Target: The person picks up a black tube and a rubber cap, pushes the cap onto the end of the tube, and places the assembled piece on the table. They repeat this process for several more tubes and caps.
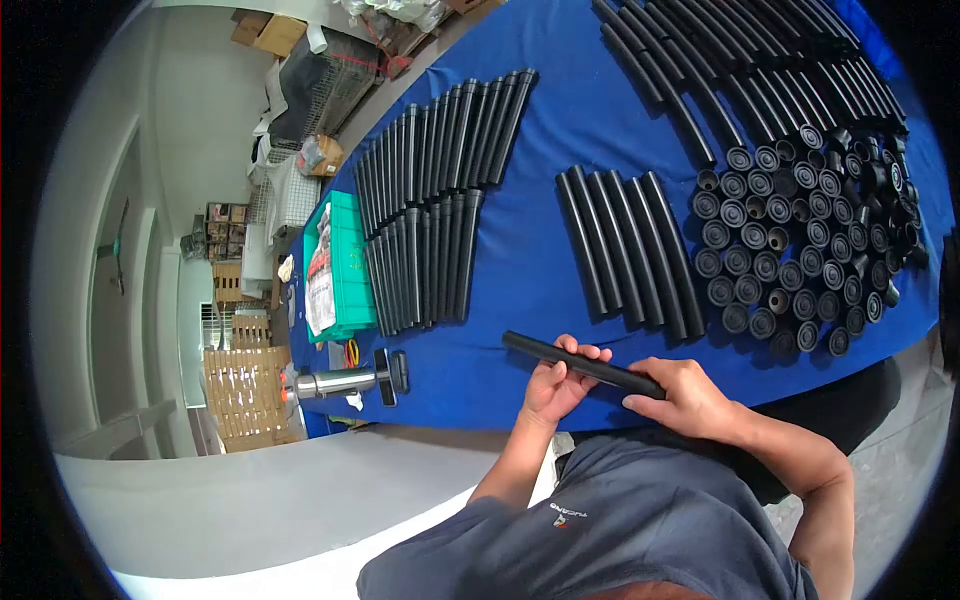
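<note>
A straight black tube (528, 346) lies across both my hands above the near edge of the blue-covered table. My left hand (557, 390) cradles it near the middle with the fingers curled round it. My right hand (687, 398) is closed over the tube's right end, hiding that end and anything fitted on it. Just beyond my hands several plain black tubes (632, 250) lie side by side. To their right stands a big cluster of round black caps (765, 265), most with ringed faces upward.
Two rows of black tubes with wider ends (440, 150) lie at left, beside a green crate (350, 270) holding a white packet. More tubes (740, 60) are stacked at the far right. A metal tool with a black handle (340, 382) sits at the table's left edge.
</note>
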Available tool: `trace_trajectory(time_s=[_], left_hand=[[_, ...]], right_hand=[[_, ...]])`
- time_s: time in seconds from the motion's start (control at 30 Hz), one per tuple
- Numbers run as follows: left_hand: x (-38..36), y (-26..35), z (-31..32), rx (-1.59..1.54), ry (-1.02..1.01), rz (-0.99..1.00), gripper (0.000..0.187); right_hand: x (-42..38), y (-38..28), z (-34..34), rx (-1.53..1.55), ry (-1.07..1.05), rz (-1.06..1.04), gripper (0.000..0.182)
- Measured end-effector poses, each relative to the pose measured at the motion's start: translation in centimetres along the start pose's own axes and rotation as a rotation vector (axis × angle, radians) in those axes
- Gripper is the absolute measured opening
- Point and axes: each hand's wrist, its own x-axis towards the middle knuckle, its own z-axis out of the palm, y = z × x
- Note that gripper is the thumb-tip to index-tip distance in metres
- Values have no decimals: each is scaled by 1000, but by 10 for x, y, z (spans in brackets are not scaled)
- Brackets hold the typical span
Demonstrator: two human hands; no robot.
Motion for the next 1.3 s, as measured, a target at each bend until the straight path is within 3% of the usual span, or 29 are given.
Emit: trace_trajectory(time_s=[0.07,0.1,0.2,0.33,0.37,0.47,0.53,0.6,0.67,0.73,0.77,0.8,0.87,0.97,1.07,1.1,1.2,1.23,1.3], left_hand=[[1,0,3,-6,21,-5,29],[2,0,5,-9,33,-7,29],[1,1,3,5,25,-13,30],[-1,1,0,-10,13,17,32],[-1,0,4,-9,24,20,33],[1,1,6,38,41,1,37],[0,1,4,58,19,14,35],[-1,1,3,41,15,22,34],[-2,2,2,29,38,35,35],[-4,4,5,-5,69,2,37],[-4,5,0,13,36,7,39],[-4,5,-1,-10,24,8,37],[-2,3,2,-11,-13,26,34],[-2,2,7,5,26,24,33],[-1,1,12,34,45,25,33],[0,2,10,39,30,26,33],[-2,3,0,24,17,28,32],[-3,2,0,24,27,31,32],[-2,2,6,27,62,36,33]], right_hand=[[0,1,0,56,-11,34,42],[-1,-6,-2,-132,-19,5,44],[-4,-6,8,-279,-21,-93,44],[3,-8,-8,180,-137,194,46],[-2,12,7,-37,38,-106,46],[-10,10,11,-404,-21,-204,44],[-7,-6,4,-251,-2,-71,37],[-8,13,11,54,-57,6,44],[-9,23,20,38,-2,-48,47],[-12,10,16,-251,17,-93,50],[-14,9,9,-414,-17,-231,48],[-14,6,9,-424,-28,-212,47],[-13,3,9,-253,-129,0,50],[-6,15,11,-8,-198,44,49],[-14,9,13,-372,37,-211,40],[-14,8,14,-372,44,-192,40],[-6,10,12,23,-155,91,43],[-4,17,14,110,-173,74,44],[-9,10,18,-97,-30,-23,40]])
